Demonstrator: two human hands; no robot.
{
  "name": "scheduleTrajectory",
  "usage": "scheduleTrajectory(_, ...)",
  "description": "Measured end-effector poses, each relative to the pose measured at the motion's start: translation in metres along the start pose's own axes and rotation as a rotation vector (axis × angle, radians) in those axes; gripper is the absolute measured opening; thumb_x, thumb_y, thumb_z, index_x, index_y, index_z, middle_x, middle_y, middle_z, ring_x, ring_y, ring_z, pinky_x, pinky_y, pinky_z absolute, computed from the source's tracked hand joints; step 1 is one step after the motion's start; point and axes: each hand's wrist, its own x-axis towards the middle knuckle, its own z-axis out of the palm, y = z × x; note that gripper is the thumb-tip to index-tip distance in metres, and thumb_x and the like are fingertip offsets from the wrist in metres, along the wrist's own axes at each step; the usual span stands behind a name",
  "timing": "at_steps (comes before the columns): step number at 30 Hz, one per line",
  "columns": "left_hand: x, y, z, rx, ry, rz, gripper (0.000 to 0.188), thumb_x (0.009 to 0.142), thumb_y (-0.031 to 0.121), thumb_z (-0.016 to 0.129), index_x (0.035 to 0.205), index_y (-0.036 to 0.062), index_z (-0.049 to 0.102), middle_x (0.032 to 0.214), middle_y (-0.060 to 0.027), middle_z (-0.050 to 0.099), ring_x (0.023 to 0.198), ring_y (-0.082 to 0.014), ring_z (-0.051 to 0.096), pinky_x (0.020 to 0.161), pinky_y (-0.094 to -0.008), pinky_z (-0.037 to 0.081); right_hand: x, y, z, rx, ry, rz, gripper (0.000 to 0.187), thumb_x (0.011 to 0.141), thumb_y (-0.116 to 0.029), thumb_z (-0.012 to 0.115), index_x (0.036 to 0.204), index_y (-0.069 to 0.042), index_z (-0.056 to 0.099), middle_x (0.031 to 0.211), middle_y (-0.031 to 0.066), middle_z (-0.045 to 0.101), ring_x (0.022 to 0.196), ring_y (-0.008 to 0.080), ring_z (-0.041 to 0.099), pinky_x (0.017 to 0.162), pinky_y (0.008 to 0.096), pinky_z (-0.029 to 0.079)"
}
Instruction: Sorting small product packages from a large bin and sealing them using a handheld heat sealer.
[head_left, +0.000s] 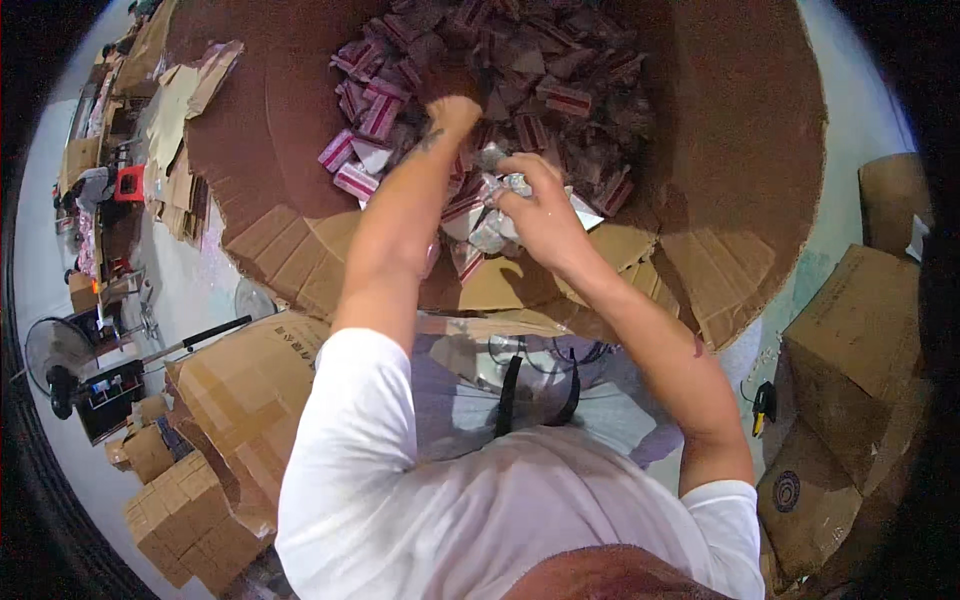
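Observation:
A big round-walled cardboard bin (500,285) stands before me, with many small packets (565,98) heaped inside, pink and white with a dark red stripe. My left hand (452,88) reaches deep among them; its fingers are lost in shadow. Nearer the front wall, my right hand (540,205) curls its fingers round shiny, clear-wrapped packets (490,235). Whether these are the same kind as the striped ones I cannot tell. White packet faces show just beneath and beside that hand.
Taped cardboard boxes (250,370) stand at my left, with a fan (60,365) beyond. More brown cartons (850,320) stand at the right, near a yellow and black tool (764,408). A red stool (130,184) and flattened cardboard (175,130) are at the far left.

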Motion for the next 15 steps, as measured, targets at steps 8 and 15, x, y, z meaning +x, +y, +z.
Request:
scheduleTrajectory(8, -0.014, -0.031, 0.006, 0.148, 0.065, 0.168, 0.058, 0.082, 0.042, 0.066, 0.127, 0.0050, 0.063, 0.123, -0.0273, 0.063, 0.110, -0.0425, 0.063, 0.092, -0.0458, 0.053, 0.028, 0.008, -0.017, 0.131, 0.298, 0.222, 0.062, 0.096, -0.044, 0.060, 0.136, 0.002, 0.050, 0.138, 0.0273, 0.049, 0.132, 0.0382, 0.045, 0.111, 0.0418, 0.035)
scheduleTrajectory(15, -0.168, 0.015, -0.043, -0.784, -0.055, 0.661, 0.049, 0.077, 0.025, 0.062, 0.118, -0.0027, 0.067, 0.114, -0.0147, 0.070, 0.103, -0.0201, 0.064, 0.093, -0.0342, 0.049, 0.050, 0.004, -0.021, 0.427, 0.252, 0.301, 0.057, 0.101, -0.044, 0.054, 0.130, 0.004, 0.052, 0.126, 0.0235, 0.058, 0.118, 0.0362, 0.055, 0.101, 0.0439, 0.041)
